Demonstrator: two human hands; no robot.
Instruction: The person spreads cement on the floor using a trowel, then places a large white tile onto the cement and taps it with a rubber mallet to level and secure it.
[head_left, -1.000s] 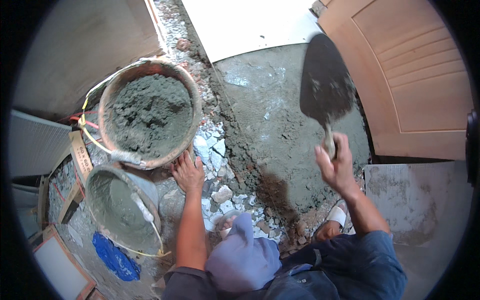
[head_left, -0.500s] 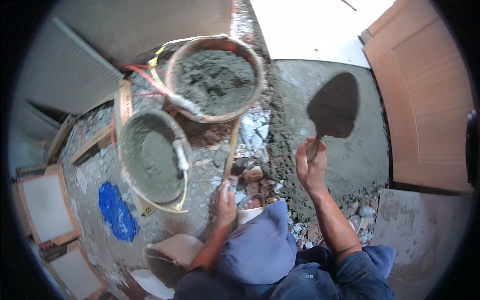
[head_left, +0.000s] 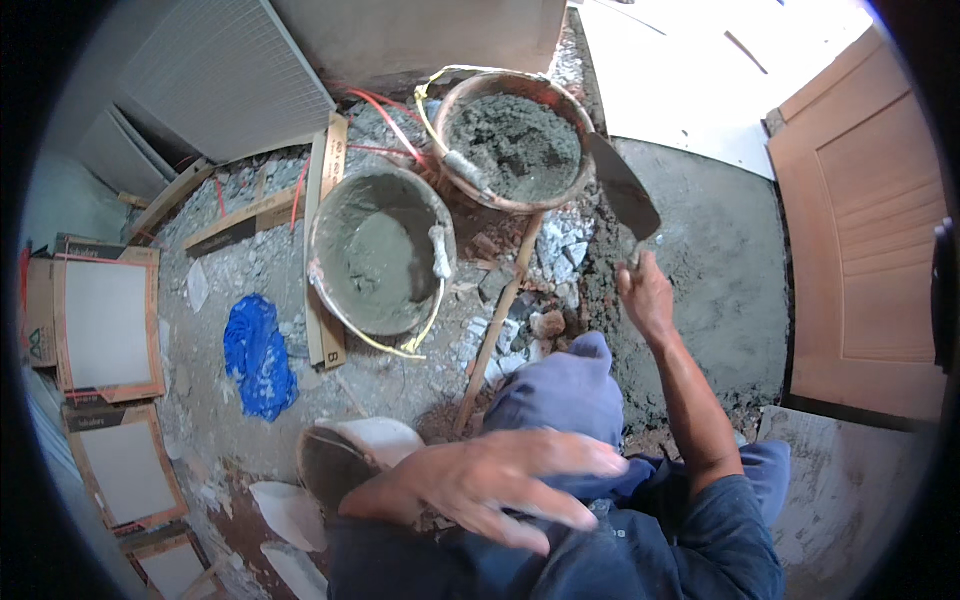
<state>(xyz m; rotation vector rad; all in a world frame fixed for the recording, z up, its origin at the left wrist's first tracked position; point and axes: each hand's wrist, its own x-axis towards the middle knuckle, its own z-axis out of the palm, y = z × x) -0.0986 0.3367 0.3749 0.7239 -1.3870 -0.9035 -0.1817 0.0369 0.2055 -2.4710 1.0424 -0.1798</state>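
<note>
From my end of the feed I look straight down on a rubble-strewn floor (head_left: 215, 425). Along its left edge I see pale rectangular panels (head_left: 108, 322) in brown cardboard frames, one below another. Toward the upper left corner, a ribbed grey panel (head_left: 235, 90) leans at a slant. A crumpled blue plastic sheet (head_left: 260, 370) lies just beside a long cardboard strip (head_left: 326, 190), its blue smeared with grey.

Next I have the lower bucket (head_left: 345, 205), upright, with smooth wet grey slurry (head_left: 390, 250) inside and its yellow-and-white handle folded down toward me. Further right, the left hand (head_left: 500, 475) is raised in front of the person's lap, fingers spread wide. A wooden stick (head_left: 497, 340) lies aslant on the floor above it, pointing up to the upper bucket (head_left: 560, 98), which is well filled with coarse grey mortar (head_left: 510, 145).

At that bucket's right rim I find the trowel (head_left: 622, 190), its dark blade tilted; I cannot tell whether blade and rim touch. The right hand (head_left: 647, 297) is closed around the trowel's handle, over the left edge of a grey mortar bed (head_left: 715, 270). White rubble (head_left: 560, 250) lies between bucket and bed. A white board (head_left: 680, 85) covers the bed's far edge, and a wooden door panel (head_left: 880, 230) lines its right edge, with a stained grey slab (head_left: 835, 500) near the lower right corner.
</note>
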